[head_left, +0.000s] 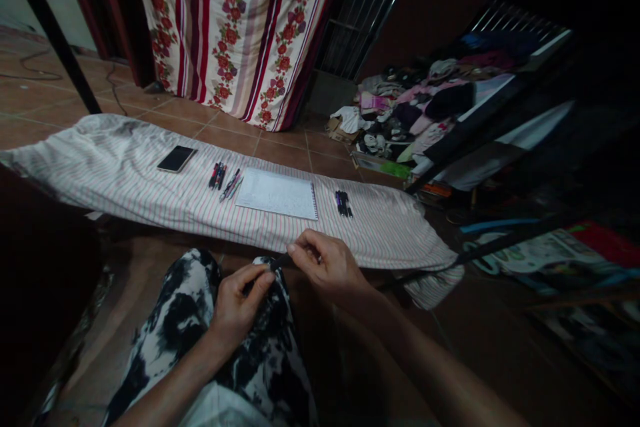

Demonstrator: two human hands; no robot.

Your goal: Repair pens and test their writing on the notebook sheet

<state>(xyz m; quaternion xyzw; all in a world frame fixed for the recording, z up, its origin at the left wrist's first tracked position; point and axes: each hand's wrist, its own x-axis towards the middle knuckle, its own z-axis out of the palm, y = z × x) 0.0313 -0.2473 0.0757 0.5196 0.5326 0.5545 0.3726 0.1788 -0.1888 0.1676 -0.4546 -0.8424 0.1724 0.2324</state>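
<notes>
Above my lap, my left hand (pixel 240 297) and my right hand (pixel 330 263) hold a slim dark pen (pixel 282 260) between them, one at each end. The fingers of both hands are pinched closed, and they cover much of the pen. Just beyond them, a spiral notebook (pixel 277 193) lies on the striped cloth (pixel 190 203). To its right sits a small group of dark pens (pixel 344 204). Left of the notebook are purple and pale pens (pixel 231 185) and a cluster of red and black pens (pixel 217 175). A phone (pixel 177 159) rests further left.
A floral curtain (pixel 235 33) hangs behind the cloth-covered surface. Heaped clothes (pixel 415 103) lie at the back right. Dark slanting bars (pixel 55 33) cross the left and right sides. My knees (pixel 187 300) are below the near edge.
</notes>
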